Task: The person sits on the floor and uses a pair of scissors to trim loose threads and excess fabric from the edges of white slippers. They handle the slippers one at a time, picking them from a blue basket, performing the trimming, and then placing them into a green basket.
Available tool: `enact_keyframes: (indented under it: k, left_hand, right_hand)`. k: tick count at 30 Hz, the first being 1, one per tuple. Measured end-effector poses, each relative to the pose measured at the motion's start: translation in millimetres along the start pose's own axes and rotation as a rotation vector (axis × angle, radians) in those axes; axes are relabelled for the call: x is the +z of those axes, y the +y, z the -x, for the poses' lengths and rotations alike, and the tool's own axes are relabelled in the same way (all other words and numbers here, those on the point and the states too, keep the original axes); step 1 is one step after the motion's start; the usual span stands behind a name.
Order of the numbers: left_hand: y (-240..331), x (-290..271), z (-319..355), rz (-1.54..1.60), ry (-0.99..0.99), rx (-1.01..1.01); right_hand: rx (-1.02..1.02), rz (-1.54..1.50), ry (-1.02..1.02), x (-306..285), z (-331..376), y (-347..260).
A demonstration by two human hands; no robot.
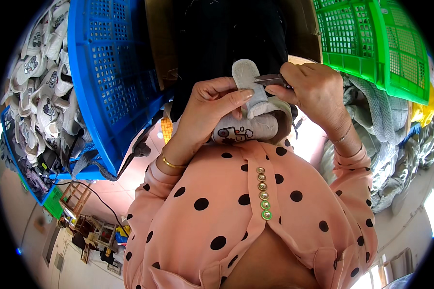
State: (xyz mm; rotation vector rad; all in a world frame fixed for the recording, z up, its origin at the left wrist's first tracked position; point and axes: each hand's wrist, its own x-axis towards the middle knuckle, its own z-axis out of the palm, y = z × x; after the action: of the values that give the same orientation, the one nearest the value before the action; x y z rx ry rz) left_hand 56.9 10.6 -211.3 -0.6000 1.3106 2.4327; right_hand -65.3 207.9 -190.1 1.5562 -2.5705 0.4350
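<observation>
1. The left hand (208, 111) is wrapping around a small grey shoe (250, 120), with the thumb lying across the strap of the shoe and the fingers closed behind it.
2. The shoe is sitting in the middle of the view, close to the chest, just above the pink dotted blouse (246, 212). Its strap is standing up and its side is showing a small cartoon print.
3. The right hand (313, 91) is closing on a small metal tool (271, 79), and the tip of the tool is touching the strap near its top edge.
4. The two hands are working very near each other, so little free room is staying between them. The blouse is lying directly under them.
5. A blue crate (106, 72) is standing just beside the left hand, and its edge is coming close to the left wrist.
6. A green crate (371, 43) is standing at the upper right, apart from the right hand.
7. Many similar shoes (43, 86) are piling up at the far left, behind the blue crate.
8. Grey clothes (390, 144) are lying in a heap at the right, under the green crate.
</observation>
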Motion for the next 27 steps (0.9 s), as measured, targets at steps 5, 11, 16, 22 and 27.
enact_keyframes:
  k: [5,11,16,22,27]
  left_hand:
    - [1,1,1,-0.012,0.007,-0.006]
    - [1,0,2,-0.01,-0.007,0.007]
    - [-1,-3,3,-0.001,-0.017,0.0]
    - [0,1,2,-0.068,-0.005,0.009]
    - [1,6,2,-0.11,-0.033,0.035]
  right_hand:
    - [0.055,-0.077,-0.094,-6,0,-4]
    - [0.053,-0.063,-0.116,-10,-1,-7]
    - [0.025,-0.058,-0.126,-10,-2,-9]
    - [0.474,-0.841,-0.218,4,4,7]
    - [0.375,-0.584,-0.057,1,-4,-21]
